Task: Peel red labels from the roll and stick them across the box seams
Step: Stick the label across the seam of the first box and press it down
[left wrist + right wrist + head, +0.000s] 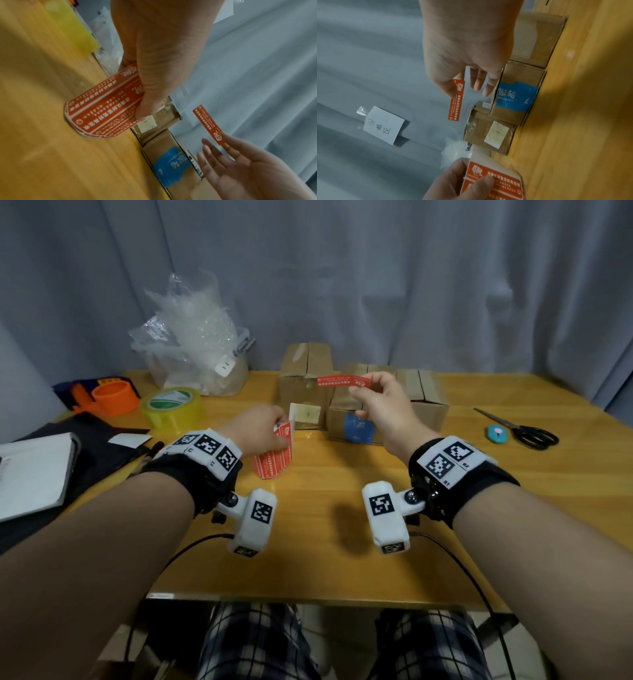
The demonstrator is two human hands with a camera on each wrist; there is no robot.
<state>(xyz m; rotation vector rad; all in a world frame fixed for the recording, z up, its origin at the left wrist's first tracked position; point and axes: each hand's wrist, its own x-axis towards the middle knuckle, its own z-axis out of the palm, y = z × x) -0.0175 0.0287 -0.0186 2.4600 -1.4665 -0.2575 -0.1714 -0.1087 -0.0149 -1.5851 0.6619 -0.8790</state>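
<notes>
My left hand grips the roll of red labels, which stands on end on the wooden table; in the left wrist view the thumb lies across the roll. My right hand pinches one peeled red label by its right end and holds it level in the air, in front of the cardboard boxes. The label hangs free of the roll, also visible as a narrow strip under the thumb. The other right fingers are spread.
Several cardboard boxes stand at the table's back middle, one with blue tape, one with a white sticker. Yellow tape roll, orange dispenser, plastic bag and notebook are left. Scissors lie right.
</notes>
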